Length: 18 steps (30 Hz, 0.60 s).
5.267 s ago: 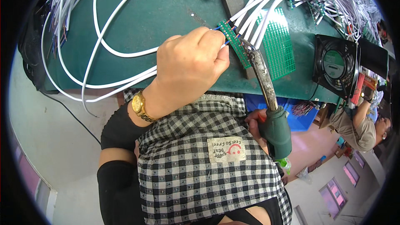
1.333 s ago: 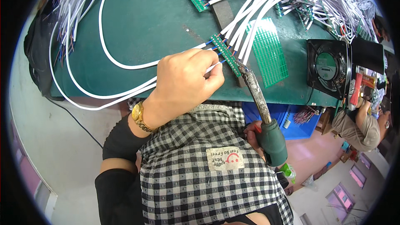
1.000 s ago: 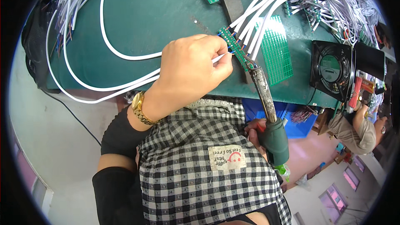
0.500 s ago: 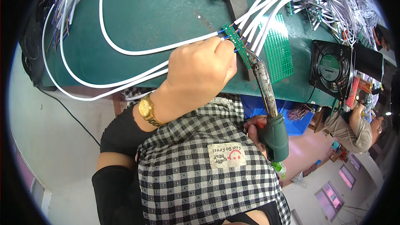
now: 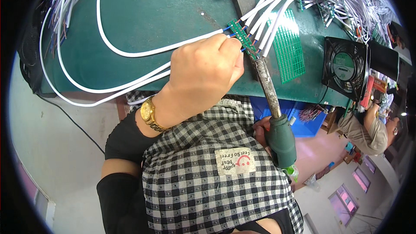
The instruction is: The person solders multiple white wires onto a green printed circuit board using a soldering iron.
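Note:
My left hand (image 5: pixel 206 67), a gold watch on its wrist, is closed in a pinch on white cables (image 5: pixel 151 77) beside a small green circuit board (image 5: pixel 241 36). Its fingertips are partly hidden, so how many cables they grip is unclear. Blue and brown wire ends meet both long edges of the board, which rests over a dark bar (image 5: pixel 243 0). Low on the right, my right hand (image 5: pixel 261 130) is wrapped round the green handle of a soldering iron (image 5: pixel 268 84), mostly hidden behind it. The iron's tip is at the board's near end.
A perforated green board panel (image 5: pixel 285 45) lies right of the bar on the green table (image 5: pixel 173 13). Farther right stand a black fan (image 5: pixel 345 67) and a heap of white cables (image 5: pixel 368 4). More cables (image 5: pixel 69 0) lie far left. A blue bin (image 5: pixel 303 123) sits below the table edge.
The iron has shifted slightly left and up, its tip now at the board's near end. My left hand and the board appear a little farther left and up.

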Each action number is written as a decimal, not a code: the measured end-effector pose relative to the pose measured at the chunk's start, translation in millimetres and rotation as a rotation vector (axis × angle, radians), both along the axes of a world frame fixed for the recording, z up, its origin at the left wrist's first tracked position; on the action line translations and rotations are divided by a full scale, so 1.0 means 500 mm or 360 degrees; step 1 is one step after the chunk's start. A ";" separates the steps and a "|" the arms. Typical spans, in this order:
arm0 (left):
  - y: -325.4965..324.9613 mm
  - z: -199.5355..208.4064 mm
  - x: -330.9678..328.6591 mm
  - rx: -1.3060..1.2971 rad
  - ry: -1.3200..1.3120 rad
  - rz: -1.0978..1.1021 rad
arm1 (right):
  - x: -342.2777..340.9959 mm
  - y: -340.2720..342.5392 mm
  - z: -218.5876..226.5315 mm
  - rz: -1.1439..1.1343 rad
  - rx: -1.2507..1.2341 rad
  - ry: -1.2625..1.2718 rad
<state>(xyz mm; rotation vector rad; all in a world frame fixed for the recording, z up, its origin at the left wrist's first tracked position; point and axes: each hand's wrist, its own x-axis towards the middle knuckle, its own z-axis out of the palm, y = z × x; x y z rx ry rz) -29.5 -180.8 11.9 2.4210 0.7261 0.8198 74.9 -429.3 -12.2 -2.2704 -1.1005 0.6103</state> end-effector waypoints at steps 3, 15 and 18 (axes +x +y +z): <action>0.000 0.001 0.000 -0.0008 0.0021 0.0009 | 0.005 -0.021 -0.010 0.0155 0.0057 0.0175; 0.004 0.003 -0.001 0.0008 0.0030 -0.0012 | 0.000 -0.015 -0.009 0.0042 0.0008 0.0075; 0.002 0.000 0.000 0.0040 0.0034 -0.0018 | 0.007 0.040 0.072 0.0250 -0.0407 0.0040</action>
